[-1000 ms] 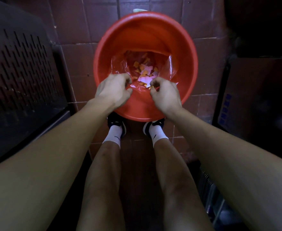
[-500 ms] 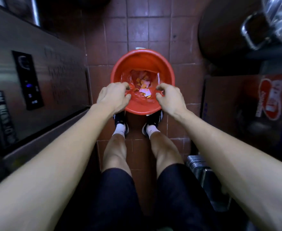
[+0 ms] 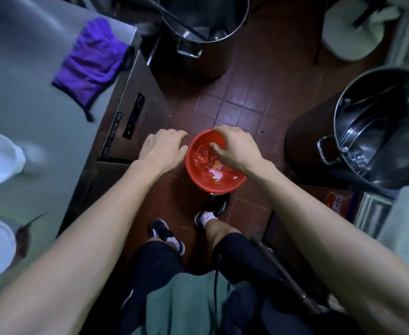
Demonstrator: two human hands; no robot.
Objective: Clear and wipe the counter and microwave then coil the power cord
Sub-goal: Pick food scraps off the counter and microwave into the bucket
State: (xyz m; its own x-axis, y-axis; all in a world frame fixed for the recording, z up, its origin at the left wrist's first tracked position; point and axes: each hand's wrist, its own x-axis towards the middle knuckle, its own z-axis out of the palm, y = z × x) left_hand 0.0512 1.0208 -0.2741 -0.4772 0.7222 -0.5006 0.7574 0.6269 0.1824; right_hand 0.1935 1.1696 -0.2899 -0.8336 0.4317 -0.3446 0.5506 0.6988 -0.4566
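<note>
While the red bin (image 3: 213, 182) stands on the tiled floor (image 3: 242, 102) just ahead of the shoes, the right hand (image 3: 235, 147) hangs over its rim, fingers curled loosely with nothing visibly held (its grip looks released). The left hand (image 3: 163, 148) hovers beside the bin, fingers relaxed. A purple cloth (image 3: 90, 61) lies on the table (image 3: 29, 93), left.

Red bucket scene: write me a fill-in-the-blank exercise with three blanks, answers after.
1. The bucket on the tiled floor is ____ in colour.
2. The purple cloth lies on the steel ____.
3. The ____ hand reaches over the bucket's rim, while the other hand hovers beside it.

Answers: red; counter; right
</note>
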